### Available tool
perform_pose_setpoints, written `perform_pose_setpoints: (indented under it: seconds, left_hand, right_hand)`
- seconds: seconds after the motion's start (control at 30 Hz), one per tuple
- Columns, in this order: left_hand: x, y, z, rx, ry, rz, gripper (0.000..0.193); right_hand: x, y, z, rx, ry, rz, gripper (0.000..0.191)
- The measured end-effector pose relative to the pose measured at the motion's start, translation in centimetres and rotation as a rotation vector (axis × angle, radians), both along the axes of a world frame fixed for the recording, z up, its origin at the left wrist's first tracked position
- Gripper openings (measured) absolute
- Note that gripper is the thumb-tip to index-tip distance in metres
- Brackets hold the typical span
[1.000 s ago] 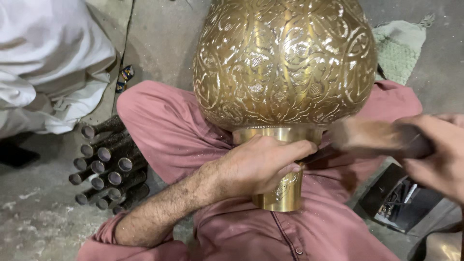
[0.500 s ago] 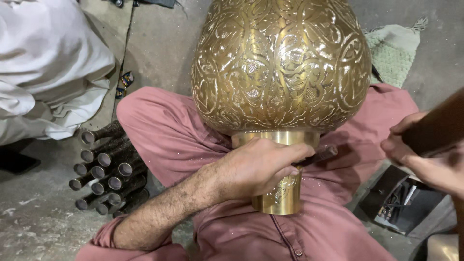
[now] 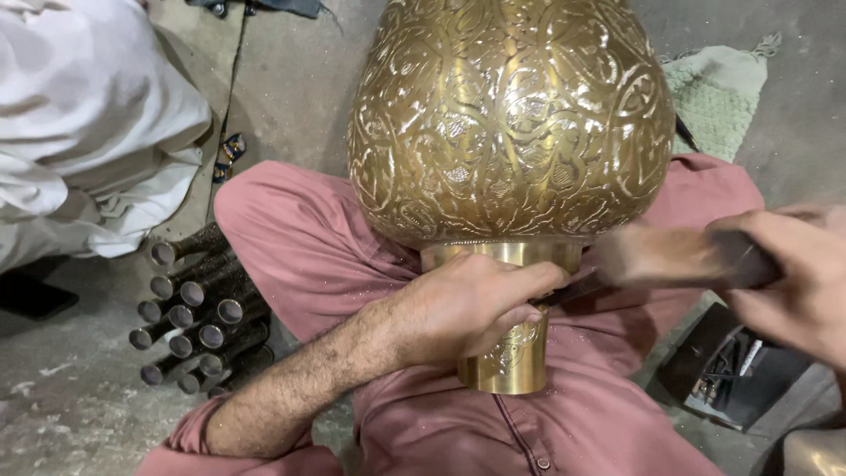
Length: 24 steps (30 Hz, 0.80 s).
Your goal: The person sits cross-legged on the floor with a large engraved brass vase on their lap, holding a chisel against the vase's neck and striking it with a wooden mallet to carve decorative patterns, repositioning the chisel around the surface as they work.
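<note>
A large engraved brass vase point(image 3: 511, 115) lies across my lap with its narrow neck point(image 3: 511, 357) pointing toward me. My left hand point(image 3: 467, 308) wraps the neck and pinches a thin dark chisel point(image 3: 568, 289) against the metal just below the vase's belly. My right hand point(image 3: 793, 282) grips a wooden-handled hammer point(image 3: 670, 256), blurred with motion, its head close to the chisel's end. My legs in pink-red cloth point(image 3: 291, 247) support the vase.
A bundle of dark metal tubes point(image 3: 198, 317) lies on the concrete floor at my left. Another person in white clothing point(image 3: 88, 132) sits at upper left. A dark tray of tools point(image 3: 731, 370) rests at lower right, a green knitted cloth point(image 3: 714, 97) behind.
My right hand lifted the hammer away to the right half a second ago and has swung it back in toward the chisel. My left hand has stayed on the neck.
</note>
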State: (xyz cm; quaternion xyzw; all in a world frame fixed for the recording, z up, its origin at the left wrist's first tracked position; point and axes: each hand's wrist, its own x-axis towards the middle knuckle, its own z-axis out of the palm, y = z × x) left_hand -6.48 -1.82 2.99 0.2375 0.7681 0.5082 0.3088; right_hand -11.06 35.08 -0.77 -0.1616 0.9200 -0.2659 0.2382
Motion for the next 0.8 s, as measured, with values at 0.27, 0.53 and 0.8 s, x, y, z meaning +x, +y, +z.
perform_pose_setpoints:
  seconds: [0.27, 0.53, 0.8]
  left_hand:
    - [0.3, -0.4, -0.1, 0.084, 0.074, 0.028, 0.038]
    - [0.4, -0.4, -0.1, 0.096, 0.120, 0.039, 0.033]
    - [0.7, 0.2, 0.1, -0.015, -0.060, 0.014, 0.039]
  right_hand:
    - [1.1, 0.4, -1.5, 0.174, -0.113, -0.325, 0.030]
    - [0.5, 2.0, -0.6, -0.011, -0.033, 0.065, 0.045]
    - [1.4, -0.1, -1.1, 0.212, -0.018, 0.014, 0.057]
